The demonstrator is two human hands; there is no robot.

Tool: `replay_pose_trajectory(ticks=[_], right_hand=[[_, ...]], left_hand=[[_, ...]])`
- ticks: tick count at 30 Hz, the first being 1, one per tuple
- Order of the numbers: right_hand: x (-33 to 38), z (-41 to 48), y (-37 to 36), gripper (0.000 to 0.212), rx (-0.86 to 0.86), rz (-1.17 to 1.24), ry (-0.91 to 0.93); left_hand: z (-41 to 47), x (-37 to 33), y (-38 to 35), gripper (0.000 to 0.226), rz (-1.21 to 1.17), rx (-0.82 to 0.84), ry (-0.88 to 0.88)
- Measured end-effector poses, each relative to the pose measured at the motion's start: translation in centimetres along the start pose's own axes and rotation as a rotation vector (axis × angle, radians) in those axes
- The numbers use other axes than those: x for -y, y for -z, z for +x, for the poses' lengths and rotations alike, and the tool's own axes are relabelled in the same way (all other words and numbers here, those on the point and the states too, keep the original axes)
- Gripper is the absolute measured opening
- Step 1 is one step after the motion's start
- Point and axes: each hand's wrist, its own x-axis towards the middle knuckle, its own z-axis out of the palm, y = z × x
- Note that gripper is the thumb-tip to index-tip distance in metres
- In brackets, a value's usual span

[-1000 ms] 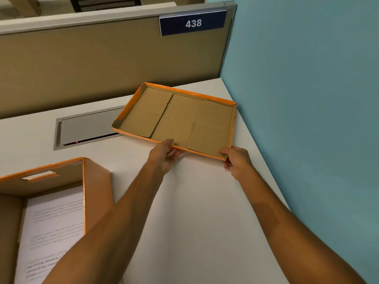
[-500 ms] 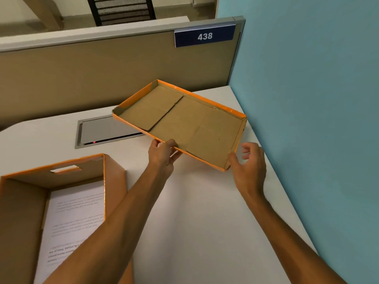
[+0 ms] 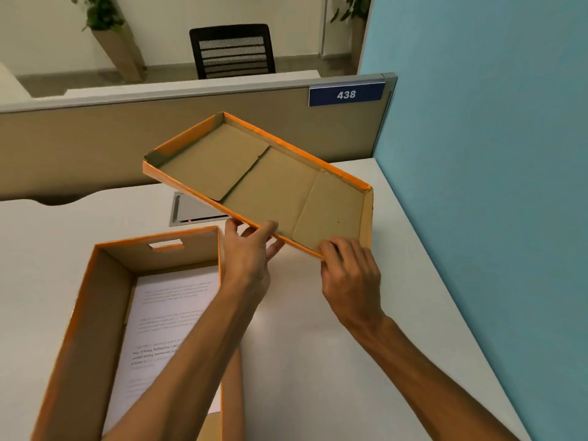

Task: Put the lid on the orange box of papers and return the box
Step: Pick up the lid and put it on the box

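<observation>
1. Hands at centre frame: my left hand (image 3: 251,249) and right hand (image 3: 350,268) both grip the near edge of the orange lid (image 3: 267,183), fingers clamped on its rim.
2. Lid is raised off the white desk (image 3: 334,361), tilted, brown inside facing up.
3. Orange box (image 3: 105,300), lower left, sits open on the desk with printed papers (image 3: 165,319) inside.

Matt cardboard lid (image 3: 270,183) (orange outside), smooth white desk (image 3: 318,361).
</observation>
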Motion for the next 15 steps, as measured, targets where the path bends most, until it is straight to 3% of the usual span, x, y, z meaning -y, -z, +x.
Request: replay_pose_trajectory(ticks=[4, 10, 15], right_hand=[[3.1, 0.3, 1.4, 0.014, -0.070, 0.046, 0.018], [8.3, 0.7, 3.2, 0.031, -0.176, 0.127, 0.085], [12.5, 1.1, 5.7, 0.019, -0.206, 0.224, 0.025]], left_hand=[[-2.7, -3.0, 2.5, 0.049, 0.050, -0.013, -0.062], [-5.6, -7.7, 6.6, 0.034, 0.096, 0.047, -0.126], [-8.0, -11.1, 10.5, 0.061, 0.097, 0.210, -0.213]])
